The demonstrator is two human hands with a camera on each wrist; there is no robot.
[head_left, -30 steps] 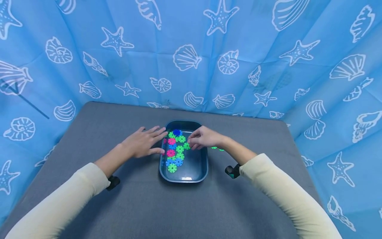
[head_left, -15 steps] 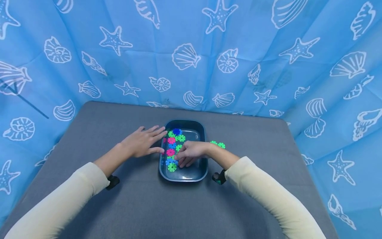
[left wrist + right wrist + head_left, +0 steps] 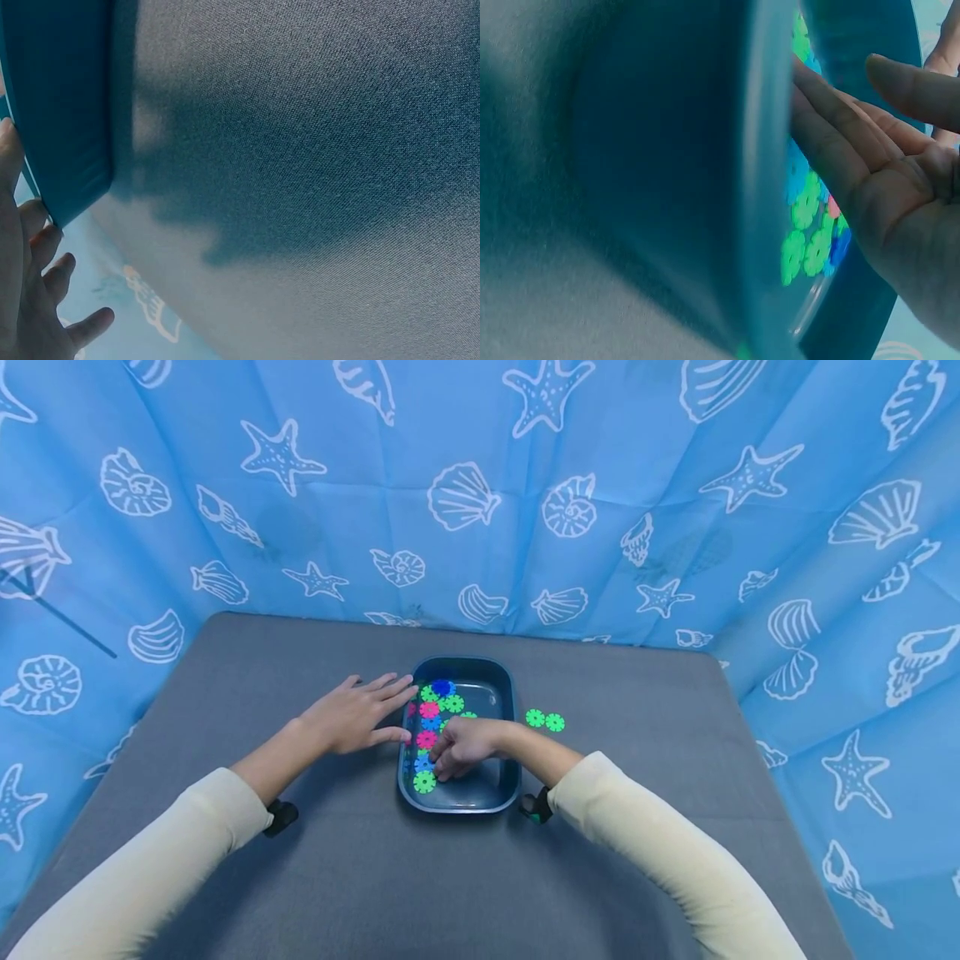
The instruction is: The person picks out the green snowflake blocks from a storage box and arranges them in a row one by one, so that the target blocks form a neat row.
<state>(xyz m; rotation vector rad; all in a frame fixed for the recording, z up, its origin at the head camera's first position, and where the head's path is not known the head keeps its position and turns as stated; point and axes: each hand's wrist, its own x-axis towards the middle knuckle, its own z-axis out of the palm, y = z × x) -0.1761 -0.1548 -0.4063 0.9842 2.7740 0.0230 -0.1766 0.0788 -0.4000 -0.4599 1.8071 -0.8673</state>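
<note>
A dark blue tray (image 3: 457,811) holds several notched plastic discs in green, blue and pink, bunched along its left side. My left hand (image 3: 356,714) rests at the tray's left rim with fingers spread; in the left wrist view that hand (image 3: 37,292) touches the rim. Inside the tray my right hand (image 3: 468,743) reaches down and left, its fingers at the blue disc (image 3: 423,763) above the lowest green disc (image 3: 424,782). The right wrist view has this hand (image 3: 900,180) with long fingers and the thumb apart; the tray wall hides the fingertips.
Two green discs (image 3: 544,721) lie on the grey table (image 3: 450,893) to the right of the tray, near my right forearm. Behind the table hangs a blue curtain (image 3: 420,435) with white shells and starfish.
My right hand has moved from the tray's upper right side down and left to the lower discs, uncovering the two green discs outside. The left hand stays at the rim.
</note>
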